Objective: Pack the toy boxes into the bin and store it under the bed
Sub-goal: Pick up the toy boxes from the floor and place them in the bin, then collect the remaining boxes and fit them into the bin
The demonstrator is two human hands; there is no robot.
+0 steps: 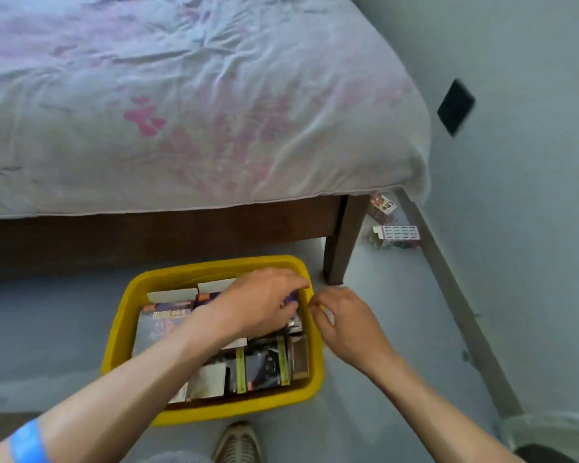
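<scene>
A yellow bin (127, 315) stands on the grey floor in front of the bed (194, 105), filled with several toy boxes (261, 364). My left hand (261, 302) reaches into the bin's far right corner, fingers curled over a purple box (292, 296) there. My right hand (343, 324) rests at the bin's right rim, fingers bent near the edge; whether it grips the rim is unclear. Two more toy boxes lie on the floor beyond the bed leg: one (381, 205) under the bed corner, one (398, 236) by the wall.
The dark wooden bed leg (341, 242) stands just behind the bin's right corner. The wall with a grey skirting board (455, 295) runs along the right. My shoe (238, 442) sits just below the bin. A dark gap opens beneath the bed frame.
</scene>
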